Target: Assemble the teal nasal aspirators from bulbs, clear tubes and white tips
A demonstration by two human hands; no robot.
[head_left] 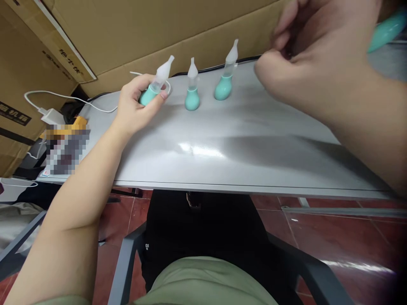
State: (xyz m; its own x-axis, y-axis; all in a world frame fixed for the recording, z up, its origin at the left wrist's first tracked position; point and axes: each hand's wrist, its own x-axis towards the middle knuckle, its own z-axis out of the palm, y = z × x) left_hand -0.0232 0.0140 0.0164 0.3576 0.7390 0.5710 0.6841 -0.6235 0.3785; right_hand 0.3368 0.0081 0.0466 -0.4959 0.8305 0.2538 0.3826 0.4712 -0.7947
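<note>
My left hand (pixel 136 99) is wrapped round the teal bulb of a nasal aspirator (pixel 163 74); its clear tube and white tip point up and to the right. Two more nasal aspirators stand on the table to the right of that hand: one upright (pixel 192 87), the other (pixel 226 76) leaning to the right. My right hand (pixel 321 46) is raised close to the camera at the upper right, slightly blurred. Its fingers are curled in, and whatever is inside them, if anything, is hidden. Behind that wrist, part of a smooth teal object (pixel 388 33) shows.
Cardboard (pixel 178 25) walls the back of the grey table (pixel 203 169). At the left lie a white charger (pixel 52 116) with its cable, a yellow item (pixel 79 123) and a pixelated patch. A black cable runs along the back. Below are a chair armrest (pixel 122 267) and red floor tiles.
</note>
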